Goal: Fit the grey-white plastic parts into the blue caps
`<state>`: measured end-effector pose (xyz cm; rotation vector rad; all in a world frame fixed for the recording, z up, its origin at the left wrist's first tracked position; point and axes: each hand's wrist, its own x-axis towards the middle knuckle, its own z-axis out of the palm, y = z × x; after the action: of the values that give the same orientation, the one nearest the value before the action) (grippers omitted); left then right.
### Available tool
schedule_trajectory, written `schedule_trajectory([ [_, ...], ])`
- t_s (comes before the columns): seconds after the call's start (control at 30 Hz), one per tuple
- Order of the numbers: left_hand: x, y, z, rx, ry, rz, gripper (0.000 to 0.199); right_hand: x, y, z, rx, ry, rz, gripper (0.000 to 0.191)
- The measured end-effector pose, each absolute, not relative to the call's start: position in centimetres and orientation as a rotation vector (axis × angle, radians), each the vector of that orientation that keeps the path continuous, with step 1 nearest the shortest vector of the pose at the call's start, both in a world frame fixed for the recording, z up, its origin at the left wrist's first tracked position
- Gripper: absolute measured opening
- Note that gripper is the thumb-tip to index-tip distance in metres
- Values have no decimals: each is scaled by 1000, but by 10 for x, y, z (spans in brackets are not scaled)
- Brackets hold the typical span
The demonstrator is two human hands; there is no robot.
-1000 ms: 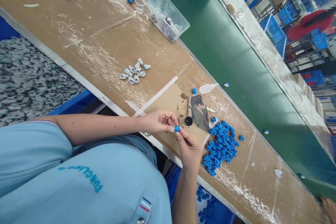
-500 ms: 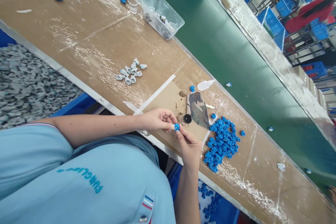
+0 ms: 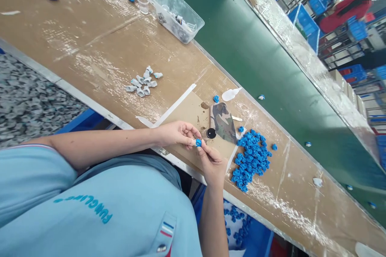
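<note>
A small blue piece [image 3: 198,143] is pinched between my two hands over the table's near edge. My left hand [image 3: 177,133] grips it from the left, fingers curled. From the right, my right hand [image 3: 212,162] holds the same piece between thumb and finger. Just beyond them stands a small cup of dark liquid [image 3: 211,133], beside a folded camouflage cloth [image 3: 223,122]. A pile of blue pieces [image 3: 251,158] lies to the right of the hands. Several whitish-grey pieces [image 3: 144,82] lie together on the left part of the table.
A clear plastic box [image 3: 193,34] holding small items and a clear ring-shaped cup [image 3: 142,4] stand at the far edge. Beyond runs a green belt [image 3: 241,48] with scattered pieces. Blue bins with grey pieces [image 3: 33,96] and blue pieces [image 3: 238,225] sit below the near edge.
The whole view has shifted slightly, so the table and hands appear a little further left. Both hands keep the blue piece between them. Another blue piece shows on the belt at the lower right.
</note>
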<state>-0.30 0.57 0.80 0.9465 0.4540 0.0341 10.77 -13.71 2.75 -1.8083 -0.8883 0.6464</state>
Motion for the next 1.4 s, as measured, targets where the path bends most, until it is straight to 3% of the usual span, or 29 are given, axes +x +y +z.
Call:
schedule_trajectory([
  [0.2, -8, 20, 19, 1181, 412, -9, 39, 119, -154, 38, -1872, -993, 582, 25],
  [0.33, 10, 66, 34, 1501, 543, 186, 32, 158, -188, 46, -2255, -821, 121, 26],
  [0.6, 147, 170, 32, 1856, 837, 663, 19, 192, -211, 24, -2669, -788, 12, 33],
  [0.77, 223, 197, 20, 2032, 999, 634, 19, 189, -219, 8, -2511, -770, 1, 38],
  [0.93, 246, 199, 14, 2088, 989, 592, 25, 191, -221, 3, -2157, -739, 5, 32],
  [1.07, 217, 184, 22, 2125, 902, 568, 40, 185, -209, 16, -2055, -739, 164, 29],
  [1.23, 105, 161, 39, 2126, 691, 518, 44, 168, -191, 22, -1994, -766, 255, 31],
  [1.4, -36, 150, 40, 1980, 1058, 693, 39, 156, -182, 20, -1954, -718, 393, 40],
])
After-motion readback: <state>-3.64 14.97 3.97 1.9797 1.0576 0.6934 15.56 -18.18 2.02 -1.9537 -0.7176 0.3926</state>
